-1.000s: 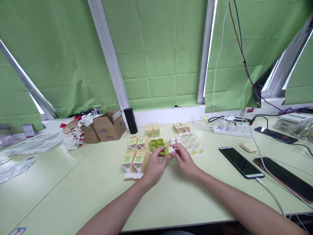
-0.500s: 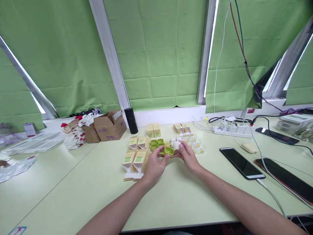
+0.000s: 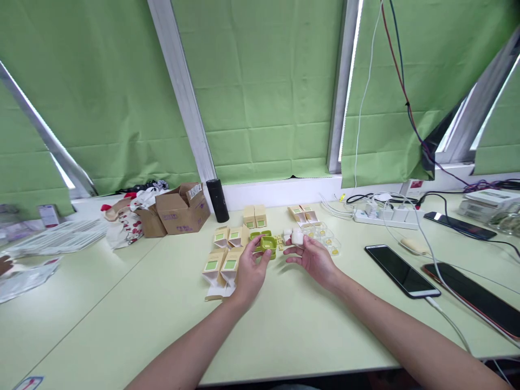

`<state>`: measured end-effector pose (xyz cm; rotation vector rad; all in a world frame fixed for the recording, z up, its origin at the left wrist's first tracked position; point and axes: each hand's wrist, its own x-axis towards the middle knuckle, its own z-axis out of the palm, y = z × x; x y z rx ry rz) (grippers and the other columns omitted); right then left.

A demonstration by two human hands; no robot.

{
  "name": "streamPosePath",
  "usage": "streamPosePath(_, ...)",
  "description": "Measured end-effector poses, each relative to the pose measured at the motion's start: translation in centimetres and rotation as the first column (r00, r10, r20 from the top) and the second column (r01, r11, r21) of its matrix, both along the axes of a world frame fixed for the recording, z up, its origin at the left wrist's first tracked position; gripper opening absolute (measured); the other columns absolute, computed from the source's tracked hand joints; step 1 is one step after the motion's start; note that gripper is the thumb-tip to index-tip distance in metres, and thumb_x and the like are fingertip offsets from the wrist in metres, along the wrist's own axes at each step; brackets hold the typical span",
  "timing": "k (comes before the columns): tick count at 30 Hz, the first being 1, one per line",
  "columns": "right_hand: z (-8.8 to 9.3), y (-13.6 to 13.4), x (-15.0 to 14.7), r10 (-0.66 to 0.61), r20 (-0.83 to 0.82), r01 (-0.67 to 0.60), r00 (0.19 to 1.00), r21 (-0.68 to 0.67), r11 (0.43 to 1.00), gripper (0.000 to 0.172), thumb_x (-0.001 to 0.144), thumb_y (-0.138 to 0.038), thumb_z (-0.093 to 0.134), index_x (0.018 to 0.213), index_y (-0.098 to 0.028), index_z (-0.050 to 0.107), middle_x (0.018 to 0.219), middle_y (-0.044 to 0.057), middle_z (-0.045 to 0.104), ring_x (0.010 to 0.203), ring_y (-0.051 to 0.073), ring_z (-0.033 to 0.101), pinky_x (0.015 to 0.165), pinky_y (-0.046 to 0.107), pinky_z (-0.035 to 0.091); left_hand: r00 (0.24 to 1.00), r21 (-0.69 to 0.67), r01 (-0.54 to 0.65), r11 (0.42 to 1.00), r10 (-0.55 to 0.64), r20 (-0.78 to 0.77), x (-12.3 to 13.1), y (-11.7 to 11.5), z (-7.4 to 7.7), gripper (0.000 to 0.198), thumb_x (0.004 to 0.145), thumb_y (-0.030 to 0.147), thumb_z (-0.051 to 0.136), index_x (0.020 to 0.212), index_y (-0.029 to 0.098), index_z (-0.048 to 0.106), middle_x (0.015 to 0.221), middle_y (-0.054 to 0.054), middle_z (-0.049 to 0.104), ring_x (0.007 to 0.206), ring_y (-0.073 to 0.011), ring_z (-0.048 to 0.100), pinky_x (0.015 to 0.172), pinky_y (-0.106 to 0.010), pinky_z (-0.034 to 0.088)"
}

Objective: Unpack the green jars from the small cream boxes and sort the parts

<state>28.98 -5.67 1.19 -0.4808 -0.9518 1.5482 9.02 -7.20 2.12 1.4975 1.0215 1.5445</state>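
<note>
My left hand point(image 3: 252, 265) grips a small green square holder point(image 3: 268, 244) between thumb and fingers, close above other green holders point(image 3: 255, 235) on the table. A rounded white piece point(image 3: 297, 238) is pinched between the thumb and index finger of my right hand point(image 3: 314, 260); its other fingers are apart. Another white piece point(image 3: 287, 233) is just beyond it. Small yellowish pieces point(image 3: 280, 241) lie between the hands. Behind my right hand is a clear plastic tray point(image 3: 333, 246) with rounded cups and yellow spots in them.
Open small cartons point(image 3: 219, 265) stand left of my left hand, with more cartons point(image 3: 254, 216) farther back. A black cylinder point(image 3: 218, 200) and a cardboard box point(image 3: 183, 210) are behind. Phones point(image 3: 402, 271), cables and a power strip point(image 3: 385, 218) occupy the right. Another person's hand point(image 3: 5, 265) shows far left.
My hands have moved apart. The left has carried the green holder left and slightly back, while the right keeps the white piece, now a little farther right. The other person's hand shows more at far left.
</note>
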Motion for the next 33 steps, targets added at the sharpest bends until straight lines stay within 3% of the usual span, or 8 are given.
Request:
streamPosePath(7,0.4,-0.2,0.1,-0.038,0.027,0.038,0.999,0.013,0.999,0.041,0.084,-0.052,0.081,0.109,-0.023,0.066,0.106,0.008,0.075,0.094,0.026,0.072,0.077,0.042,0.06,1.0,-0.014,0.01,1.0,-0.01,-0.003,-0.1,0.1,-0.2,0.055,0.088,0.046,0.077,0.135,0.022,0.063,0.14,-0.013,0.064,0.111,-0.0244,0.07,0.095,-0.037,0.06)
streamPosePath(17,0.7,-0.2,0.1,-0.222,0.137,0.206,0.965,0.125,0.971,0.048,0.076,-0.052,0.088,0.111,-0.026,0.067,0.105,0.003,0.068,0.088,0.02,0.066,0.073,0.037,0.062,0.999,0.014,-0.007,1.0,0.008,-0.036,-0.1,0.2,-0.3,0.053,0.089,0.044,0.076,0.134,0.021,0.063,0.139,-0.013,0.064,0.114,-0.0256,0.069,0.097,-0.037,0.059)
streamPosePath(26,0.6,0.1,0.2,-0.348,0.241,0.289,0.906,0.248,0.925,0.046,0.072,-0.048,0.089,0.108,-0.026,0.07,0.104,0.005,0.072,0.096,0.024,0.066,0.09,0.046,0.06,0.998,0.012,-0.007,1.0,0.008,-0.061,0.0,-0.1,0.0,0.053,0.09,0.045,0.075,0.135,0.022,0.062,0.138,-0.012,0.065,0.111,-0.0241,0.071,0.093,-0.035,0.06)
streamPosePath(29,0.3,0.6,0.4,-0.42,0.293,0.33,0.859,0.31,0.892,0.045,0.072,-0.045,0.088,0.108,-0.025,0.071,0.109,0.006,0.071,0.099,0.025,0.067,0.091,0.044,0.058,0.998,0.014,-0.01,1.0,0.011,-0.063,0.0,-0.1,0.1,0.052,0.09,0.046,0.075,0.134,0.022,0.063,0.137,-0.012,0.065,0.109,-0.0243,0.071,0.092,-0.036,0.061)
streamPosePath(33,-0.1,1.3,0.8,-0.576,0.358,0.402,0.735,0.454,0.795,0.039,0.077,-0.035,0.081,0.112,-0.026,0.068,0.119,0.007,0.064,0.101,0.024,0.064,0.085,0.039,0.055,0.997,0.015,-0.017,1.0,0.018,-0.074,-0.1,-0.1,0.0,0.052,0.09,0.046,0.074,0.135,0.023,0.063,0.141,-0.012,0.063,0.108,-0.024,0.071,0.092,-0.036,0.061)
